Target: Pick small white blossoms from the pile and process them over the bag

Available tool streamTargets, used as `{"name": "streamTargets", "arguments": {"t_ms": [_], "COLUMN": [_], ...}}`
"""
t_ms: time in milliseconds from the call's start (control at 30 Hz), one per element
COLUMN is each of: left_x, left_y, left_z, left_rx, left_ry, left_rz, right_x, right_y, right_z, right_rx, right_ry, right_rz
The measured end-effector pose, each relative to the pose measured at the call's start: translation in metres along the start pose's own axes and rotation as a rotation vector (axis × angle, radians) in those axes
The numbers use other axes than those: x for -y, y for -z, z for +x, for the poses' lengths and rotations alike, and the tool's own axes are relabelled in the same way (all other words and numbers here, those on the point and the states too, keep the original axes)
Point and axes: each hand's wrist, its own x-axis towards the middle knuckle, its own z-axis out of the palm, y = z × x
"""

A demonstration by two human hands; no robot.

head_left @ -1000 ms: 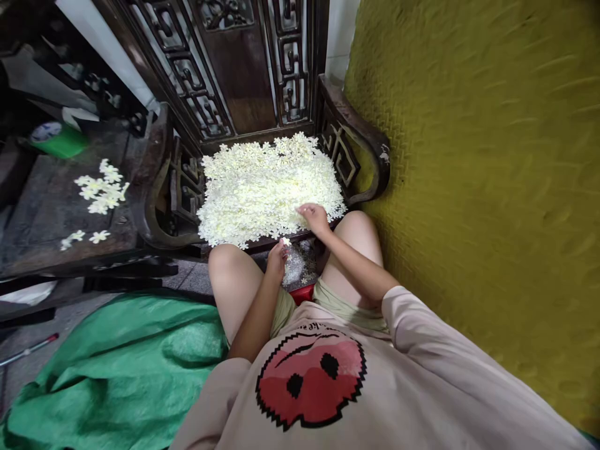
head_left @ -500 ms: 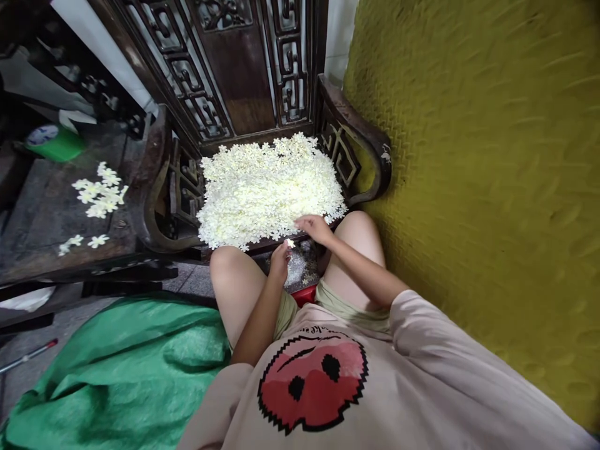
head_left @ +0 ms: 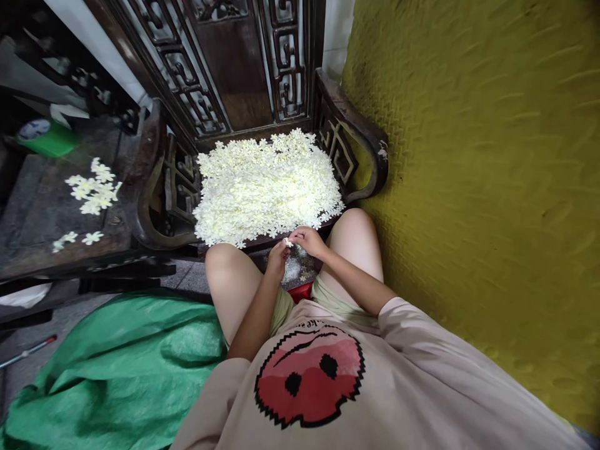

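Note:
Between my knees, at the front edge of the chair seat, my two hands meet. My left hand [head_left: 278, 256] is closed in a pinch on small white flowers [head_left: 287, 242]. From the right, my right hand [head_left: 308, 240] brings its pinched fingertips against the same blossoms; whether it holds a separate flower is too small to make out. A thick heap of white flowers [head_left: 267, 187] covers the seat just beyond both hands. Below them, partly hidden by my hands and legs, more pale petals [head_left: 293, 269] show low down between my thighs.
The dark carved wooden chair [head_left: 377, 147] has curved arms on both sides. A wooden side table [head_left: 37, 206] at left bears loose flowers [head_left: 96, 187] and a green roll [head_left: 47, 137]. A green sack [head_left: 131, 356] lies on the floor at lower left; a yellow textured surface [head_left: 469, 187] rises at right.
My right hand has come back from the edge of the flower heap to my left hand, and its fingertips now meet the blossoms there. The view has shifted slightly.

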Motion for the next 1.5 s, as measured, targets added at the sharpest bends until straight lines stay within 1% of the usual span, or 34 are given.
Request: {"name": "streamTargets", "arguments": {"t_ms": [67, 200, 267, 400, 533, 733, 867, 933, 1000, 1033, 1133, 1200, 1267, 1300, 1367, 1433, 1500], "left_x": [-0.001, -0.003, -0.004, -0.004, -0.004, -0.005, -0.005, -0.004, -0.003, -0.003, -0.002, -0.002, -0.003, -0.003, -0.003, -0.003, -0.002], "left_y": [-0.001, -0.001, -0.001, -0.002, -0.003, -0.004, -0.003, -0.003, -0.002, -0.002, 0.000, 0.002, 0.003, 0.004, 0.004, 0.004, 0.001], "left_z": [0.000, -0.002, -0.002, -0.003, -0.003, -0.005, -0.004, -0.003, -0.003, -0.003, -0.003, -0.003, -0.002, -0.001, 0.000, 0.001, 0.002], "left_rx": [-0.005, -0.011, -0.004, 0.005, -0.008, -0.050, -0.031, -0.032, -0.037, -0.037, -0.050, -0.066, -0.087, -0.093, -0.097, -0.090, -0.081], "left_ry": [0.006, 0.013, 0.013, 0.018, 0.031, 0.034, 0.017, 0.008, 0.002, 0.001, 0.005, 0.007, 0.002, -0.003, -0.011, -0.015, -0.009], "left_rz": [-0.017, -0.053, -0.059, -0.067, -0.086, -0.081, -0.060, -0.052, -0.039, -0.034, -0.051, -0.074, -0.083, -0.082, -0.080, -0.086, -0.085], "right_x": [-0.001, -0.004, -0.004, -0.003, 0.000, 0.003, -0.001, 0.000, 0.005, 0.009, 0.024, 0.032, 0.032, 0.030, 0.021, 0.010, 0.003], "right_y": [-0.001, -0.003, -0.003, -0.004, -0.006, -0.010, -0.009, -0.003, 0.008, 0.016, 0.045, 0.063, 0.072, 0.073, 0.066, 0.052, 0.036], "right_z": [0.001, 0.001, 0.001, -0.001, -0.001, -0.001, 0.002, 0.012, 0.031, 0.045, 0.094, 0.122, 0.135, 0.134, 0.116, 0.083, 0.045], "right_rx": [0.004, 0.048, 0.048, 0.006, -0.008, -0.052, -0.143, -0.193, -0.236, -0.263, -0.436, -0.439, -0.413, -0.394, -0.321, -0.223, -0.132], "right_ry": [-0.009, 0.020, 0.031, 0.059, 0.051, -0.007, -0.078, -0.088, -0.059, -0.033, 0.064, 0.140, 0.164, 0.149, 0.090, 0.028, -0.007], "right_rz": [0.002, 0.014, 0.023, 0.029, 0.055, 0.140, 0.151, 0.136, 0.112, 0.098, 0.016, -0.044, -0.078, -0.090, -0.108, -0.102, -0.042]}}
